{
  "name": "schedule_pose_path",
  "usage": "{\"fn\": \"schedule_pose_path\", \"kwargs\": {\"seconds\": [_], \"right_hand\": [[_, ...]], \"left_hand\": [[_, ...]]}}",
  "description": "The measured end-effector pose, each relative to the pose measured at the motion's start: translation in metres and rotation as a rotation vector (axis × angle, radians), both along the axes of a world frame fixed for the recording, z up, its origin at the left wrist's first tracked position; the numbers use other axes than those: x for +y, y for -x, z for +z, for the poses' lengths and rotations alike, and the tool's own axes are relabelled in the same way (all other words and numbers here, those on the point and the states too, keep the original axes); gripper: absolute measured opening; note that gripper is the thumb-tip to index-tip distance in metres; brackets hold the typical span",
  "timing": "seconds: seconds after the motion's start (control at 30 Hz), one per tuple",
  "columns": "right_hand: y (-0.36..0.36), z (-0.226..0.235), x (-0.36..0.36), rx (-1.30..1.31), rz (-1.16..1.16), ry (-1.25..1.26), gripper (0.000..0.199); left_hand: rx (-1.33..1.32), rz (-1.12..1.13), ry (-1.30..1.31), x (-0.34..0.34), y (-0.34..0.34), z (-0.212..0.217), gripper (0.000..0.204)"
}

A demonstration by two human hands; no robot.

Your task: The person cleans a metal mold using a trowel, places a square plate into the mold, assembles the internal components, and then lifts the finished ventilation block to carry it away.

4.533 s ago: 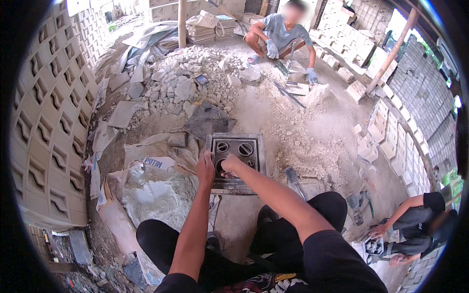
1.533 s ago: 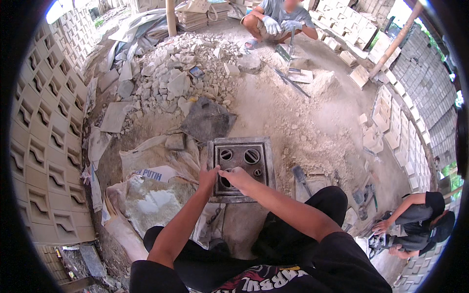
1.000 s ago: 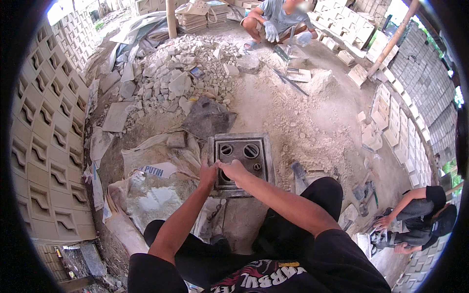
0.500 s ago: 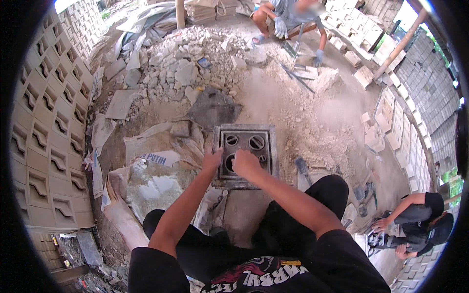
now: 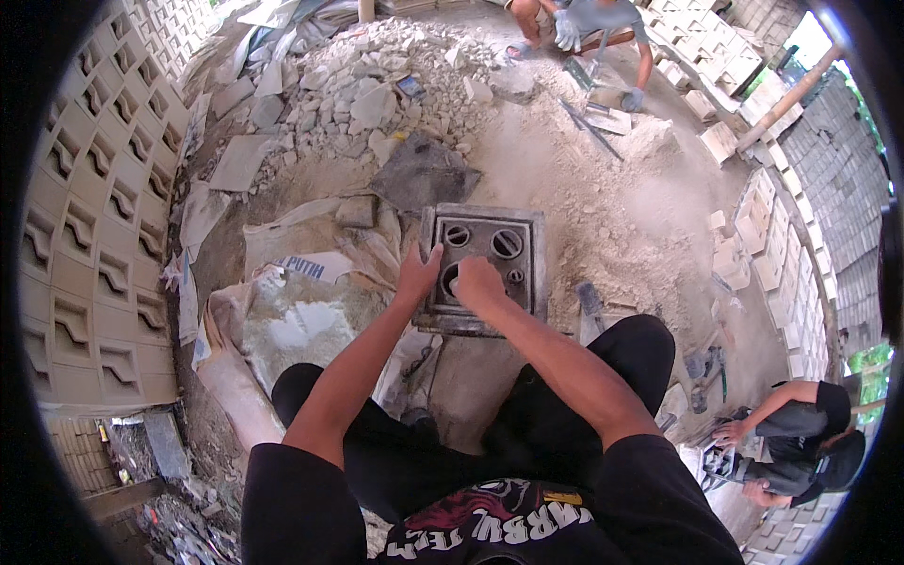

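Observation:
In front of my knees lies a square, dark grey metal mould [image 5: 528, 268] with a raised rim and several round recesses of different sizes in its face. My left hand [image 5: 417, 273] grips the mould's left edge, its thumb over the rim and its other fingers partly hidden on the outer side. Over the near left recess, my right hand [image 5: 480, 282] is closed in a fist. Whatever it may hold is hidden beneath the fingers.
Pale rubble [image 5: 348, 104] is heaped beyond a dark sheet [image 5: 426, 177]. A brush [image 5: 589, 306] lies right of the mould, a powder-covered sack [image 5: 301, 325] left. Patterned blocks [image 5: 104, 217] wall the left side. One co-worker [image 5: 603, 38] crouches far right, another [image 5: 800, 433] near right.
The whole scene sits a little higher and further right in the picture. My left thumb stands further from the fingers. My right fist stays over the same recess.

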State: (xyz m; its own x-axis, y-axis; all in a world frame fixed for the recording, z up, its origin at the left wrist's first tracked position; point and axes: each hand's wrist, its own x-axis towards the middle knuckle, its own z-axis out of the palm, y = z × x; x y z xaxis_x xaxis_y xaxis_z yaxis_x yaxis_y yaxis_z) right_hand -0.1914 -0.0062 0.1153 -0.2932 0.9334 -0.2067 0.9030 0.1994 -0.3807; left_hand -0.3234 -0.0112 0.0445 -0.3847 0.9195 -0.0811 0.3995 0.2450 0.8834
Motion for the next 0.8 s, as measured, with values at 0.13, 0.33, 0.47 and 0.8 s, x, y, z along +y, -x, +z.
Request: {"fn": "schedule_pose_path", "kwargs": {"seconds": [0.13, 0.33, 0.47, 0.8], "right_hand": [[0.0, 0.005, -0.003, -0.003, 0.053, -0.048, 0.02], [0.0, 0.009, 0.0, -0.066, 0.111, -0.028, 0.019], [0.01, 0.008, -0.006, -0.088, 0.114, -0.064, 0.019], [0.007, -0.008, 0.001, -0.128, 0.099, -0.082, 0.015]], "left_hand": [[0.006, -0.018, -0.011, 0.0, -0.001, 0.002, 0.058], [-0.012, -0.037, 0.038, 0.001, -0.002, 0.014, 0.06], [0.021, 0.01, 0.024, -0.001, 0.007, -0.005, 0.063], [-0.095, -0.092, -0.1, 0.003, 0.008, -0.018, 0.063]]}}
